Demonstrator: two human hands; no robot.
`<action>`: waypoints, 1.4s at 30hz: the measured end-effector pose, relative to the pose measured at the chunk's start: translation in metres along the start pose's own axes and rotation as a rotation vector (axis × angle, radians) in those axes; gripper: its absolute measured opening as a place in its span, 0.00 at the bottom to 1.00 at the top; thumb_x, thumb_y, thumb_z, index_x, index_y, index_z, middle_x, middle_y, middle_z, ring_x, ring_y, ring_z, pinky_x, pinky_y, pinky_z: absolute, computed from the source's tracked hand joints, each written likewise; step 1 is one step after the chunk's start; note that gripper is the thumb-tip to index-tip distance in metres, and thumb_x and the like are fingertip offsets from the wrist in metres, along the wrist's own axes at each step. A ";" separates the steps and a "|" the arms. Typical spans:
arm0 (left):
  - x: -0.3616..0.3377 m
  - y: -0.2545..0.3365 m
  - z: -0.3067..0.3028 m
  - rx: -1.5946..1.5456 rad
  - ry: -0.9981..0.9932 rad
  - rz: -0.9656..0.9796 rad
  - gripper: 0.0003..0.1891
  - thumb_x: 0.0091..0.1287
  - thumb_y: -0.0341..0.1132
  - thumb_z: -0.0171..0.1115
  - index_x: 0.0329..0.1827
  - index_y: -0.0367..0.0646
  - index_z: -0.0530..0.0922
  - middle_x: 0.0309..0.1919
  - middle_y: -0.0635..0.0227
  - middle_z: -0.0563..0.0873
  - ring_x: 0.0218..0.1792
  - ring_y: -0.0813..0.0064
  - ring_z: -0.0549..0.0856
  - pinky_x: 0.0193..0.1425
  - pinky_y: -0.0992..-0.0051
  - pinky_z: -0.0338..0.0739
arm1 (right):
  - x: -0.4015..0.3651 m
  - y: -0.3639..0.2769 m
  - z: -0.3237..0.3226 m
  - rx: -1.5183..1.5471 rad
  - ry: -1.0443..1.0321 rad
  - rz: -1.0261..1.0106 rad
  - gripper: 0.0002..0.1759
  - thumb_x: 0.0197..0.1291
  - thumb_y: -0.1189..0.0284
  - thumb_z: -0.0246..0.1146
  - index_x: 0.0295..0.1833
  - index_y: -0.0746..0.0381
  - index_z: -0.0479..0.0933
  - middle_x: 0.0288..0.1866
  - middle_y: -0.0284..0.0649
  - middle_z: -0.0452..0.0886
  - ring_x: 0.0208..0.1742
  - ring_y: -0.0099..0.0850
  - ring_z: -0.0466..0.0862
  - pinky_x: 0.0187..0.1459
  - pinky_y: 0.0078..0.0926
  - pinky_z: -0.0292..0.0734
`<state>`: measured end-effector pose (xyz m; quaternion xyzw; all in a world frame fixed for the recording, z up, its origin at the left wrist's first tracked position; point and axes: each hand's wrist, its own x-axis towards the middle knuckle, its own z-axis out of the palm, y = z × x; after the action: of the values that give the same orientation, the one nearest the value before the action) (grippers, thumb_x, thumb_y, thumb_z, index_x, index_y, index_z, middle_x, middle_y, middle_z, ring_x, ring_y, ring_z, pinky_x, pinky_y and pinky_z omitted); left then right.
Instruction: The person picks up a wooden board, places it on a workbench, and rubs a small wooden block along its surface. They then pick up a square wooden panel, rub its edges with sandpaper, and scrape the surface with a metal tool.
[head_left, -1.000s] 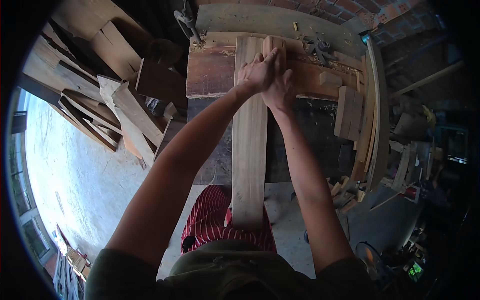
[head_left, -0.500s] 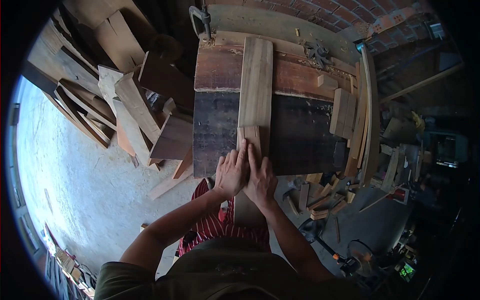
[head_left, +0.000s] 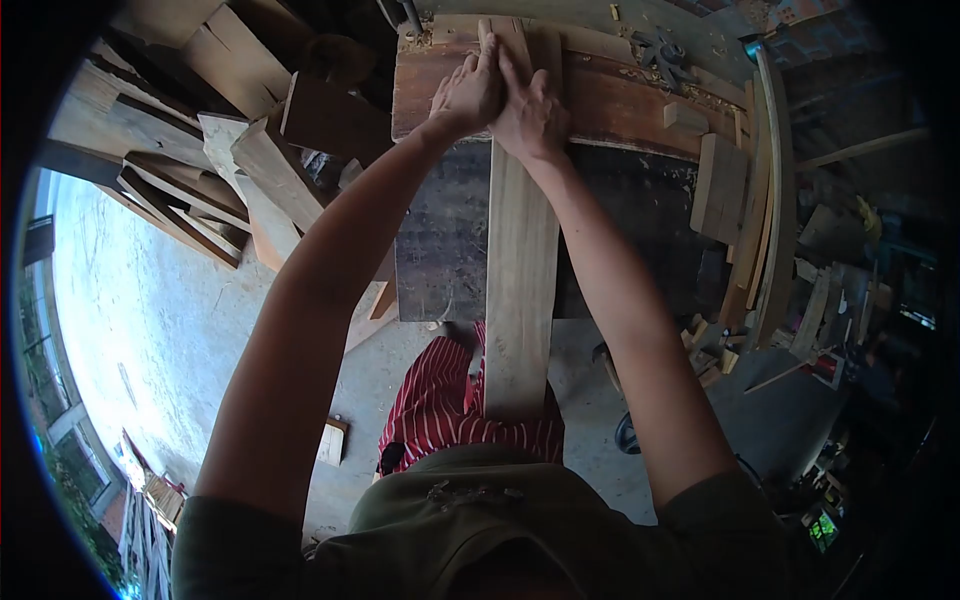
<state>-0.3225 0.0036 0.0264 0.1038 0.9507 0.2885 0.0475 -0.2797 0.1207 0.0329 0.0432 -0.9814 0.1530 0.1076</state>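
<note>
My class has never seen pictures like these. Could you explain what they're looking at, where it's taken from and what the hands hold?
There is no machine here: a person works with two bare hands. Every picture comes from one camera worn on the head, looking forward and down.

Now, the left hand and right hand rest together on a wooden block at the far end of a long board. Their grip underneath is hidden. The board lies across a workbench, its near end overhanging towards the person. A small wood block lies to the right, and more timber leans at the left.
</note>
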 end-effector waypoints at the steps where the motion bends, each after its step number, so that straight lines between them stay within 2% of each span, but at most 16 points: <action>1: -0.027 0.003 0.006 0.008 -0.024 0.005 0.41 0.71 0.41 0.49 0.83 0.44 0.42 0.64 0.45 0.74 0.65 0.48 0.75 0.69 0.58 0.68 | -0.028 -0.004 -0.006 0.011 0.012 0.013 0.47 0.52 0.60 0.69 0.79 0.39 0.59 0.43 0.51 0.72 0.42 0.51 0.82 0.37 0.48 0.82; 2: -0.064 0.011 0.011 0.002 -0.028 0.036 0.43 0.69 0.37 0.52 0.83 0.42 0.39 0.59 0.45 0.75 0.61 0.48 0.77 0.65 0.58 0.70 | -0.061 -0.006 -0.012 -0.028 0.043 -0.017 0.49 0.51 0.60 0.70 0.80 0.41 0.58 0.43 0.51 0.71 0.41 0.50 0.82 0.36 0.45 0.82; 3: -0.102 0.015 0.017 -0.046 -0.066 0.026 0.45 0.68 0.36 0.53 0.83 0.43 0.38 0.56 0.47 0.76 0.59 0.48 0.78 0.64 0.58 0.71 | -0.097 -0.014 -0.027 0.009 -0.070 0.031 0.52 0.49 0.61 0.72 0.81 0.42 0.57 0.42 0.50 0.70 0.42 0.49 0.82 0.36 0.43 0.82; 7: -0.275 0.038 0.034 -0.021 -0.128 0.092 0.48 0.61 0.32 0.58 0.82 0.32 0.40 0.48 0.53 0.75 0.50 0.55 0.78 0.54 0.63 0.71 | -0.252 -0.037 -0.072 0.098 -0.208 0.034 0.60 0.42 0.68 0.75 0.82 0.43 0.53 0.41 0.51 0.69 0.36 0.49 0.80 0.35 0.44 0.82; 8: -0.312 0.042 0.038 -0.037 -0.149 0.105 0.48 0.62 0.34 0.58 0.82 0.32 0.41 0.46 0.55 0.75 0.48 0.58 0.78 0.53 0.64 0.71 | -0.289 -0.040 -0.079 0.082 -0.184 -0.003 0.59 0.42 0.68 0.75 0.82 0.46 0.55 0.41 0.50 0.69 0.36 0.47 0.80 0.34 0.42 0.81; 11: -0.372 0.047 0.038 0.022 -0.299 0.186 0.47 0.63 0.36 0.58 0.81 0.30 0.41 0.45 0.58 0.76 0.47 0.61 0.79 0.53 0.65 0.71 | -0.354 -0.042 -0.096 0.146 -0.379 0.050 0.55 0.45 0.63 0.73 0.81 0.50 0.57 0.40 0.50 0.68 0.38 0.48 0.78 0.34 0.44 0.80; 14: -0.347 0.048 0.036 0.024 -0.311 0.181 0.47 0.64 0.36 0.57 0.82 0.30 0.41 0.45 0.57 0.76 0.48 0.61 0.79 0.53 0.66 0.71 | -0.330 -0.034 -0.093 0.137 -0.373 0.031 0.56 0.44 0.64 0.75 0.81 0.50 0.56 0.41 0.50 0.68 0.37 0.48 0.78 0.34 0.45 0.80; 18: -0.218 0.048 0.027 -0.032 -0.116 0.202 0.48 0.62 0.33 0.56 0.83 0.35 0.40 0.47 0.55 0.77 0.49 0.58 0.79 0.55 0.65 0.69 | -0.208 -0.014 -0.072 0.056 -0.165 0.056 0.59 0.42 0.65 0.76 0.82 0.45 0.54 0.39 0.47 0.69 0.38 0.46 0.80 0.34 0.43 0.81; 20: -0.147 0.042 0.026 0.027 -0.092 0.227 0.53 0.58 0.36 0.62 0.83 0.36 0.39 0.48 0.54 0.78 0.52 0.56 0.80 0.56 0.64 0.69 | -0.145 0.000 -0.062 0.100 -0.112 0.084 0.60 0.43 0.64 0.77 0.82 0.43 0.53 0.40 0.48 0.70 0.39 0.45 0.80 0.33 0.42 0.81; 24: -0.030 0.036 0.019 0.088 -0.065 0.175 0.45 0.67 0.41 0.56 0.83 0.40 0.42 0.61 0.53 0.78 0.62 0.56 0.79 0.66 0.62 0.69 | -0.041 0.025 -0.033 0.074 -0.035 0.093 0.53 0.51 0.59 0.73 0.81 0.40 0.54 0.44 0.51 0.73 0.45 0.51 0.83 0.36 0.46 0.84; 27: 0.010 0.033 0.015 0.150 -0.057 0.173 0.41 0.71 0.43 0.50 0.83 0.39 0.43 0.64 0.50 0.76 0.66 0.55 0.76 0.68 0.59 0.68 | -0.005 0.033 -0.014 -0.012 0.004 0.101 0.52 0.52 0.56 0.72 0.81 0.39 0.54 0.44 0.51 0.73 0.45 0.52 0.83 0.38 0.47 0.84; 31: -0.040 0.040 0.014 0.031 -0.134 0.117 0.41 0.71 0.41 0.49 0.83 0.38 0.43 0.69 0.44 0.71 0.65 0.45 0.75 0.71 0.56 0.67 | -0.051 0.019 -0.038 0.055 -0.038 0.117 0.53 0.51 0.57 0.72 0.81 0.37 0.53 0.43 0.51 0.72 0.45 0.51 0.83 0.38 0.45 0.84; 35: -0.167 0.047 0.024 0.014 -0.182 0.172 0.45 0.66 0.34 0.54 0.82 0.34 0.39 0.54 0.48 0.77 0.54 0.50 0.78 0.61 0.60 0.70 | -0.166 -0.007 -0.068 0.062 -0.148 0.117 0.59 0.46 0.65 0.75 0.83 0.38 0.51 0.40 0.49 0.72 0.40 0.46 0.82 0.36 0.41 0.83; 36: -0.204 0.044 0.034 0.008 -0.122 0.231 0.51 0.61 0.35 0.60 0.82 0.31 0.38 0.49 0.51 0.78 0.51 0.52 0.80 0.59 0.62 0.71 | -0.199 -0.013 -0.073 0.076 -0.185 0.120 0.61 0.43 0.66 0.76 0.83 0.40 0.51 0.41 0.50 0.71 0.41 0.48 0.81 0.37 0.42 0.84; 39: -0.295 0.058 0.034 0.051 -0.283 0.194 0.50 0.61 0.36 0.59 0.81 0.29 0.39 0.46 0.56 0.77 0.49 0.58 0.79 0.53 0.65 0.70 | -0.283 -0.031 -0.087 0.083 -0.206 0.104 0.62 0.39 0.68 0.77 0.82 0.45 0.53 0.42 0.49 0.70 0.39 0.47 0.80 0.34 0.42 0.84; 42: -0.317 0.061 0.036 0.032 -0.302 0.188 0.50 0.62 0.37 0.60 0.81 0.29 0.39 0.45 0.58 0.76 0.47 0.61 0.79 0.51 0.66 0.69 | -0.306 -0.032 -0.094 0.087 -0.221 0.114 0.59 0.40 0.67 0.76 0.81 0.43 0.57 0.37 0.45 0.70 0.34 0.41 0.78 0.32 0.39 0.82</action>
<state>0.0021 0.0017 0.0401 0.2351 0.9233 0.2578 0.1607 0.0405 0.1357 0.0606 0.0086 -0.9806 0.1954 -0.0122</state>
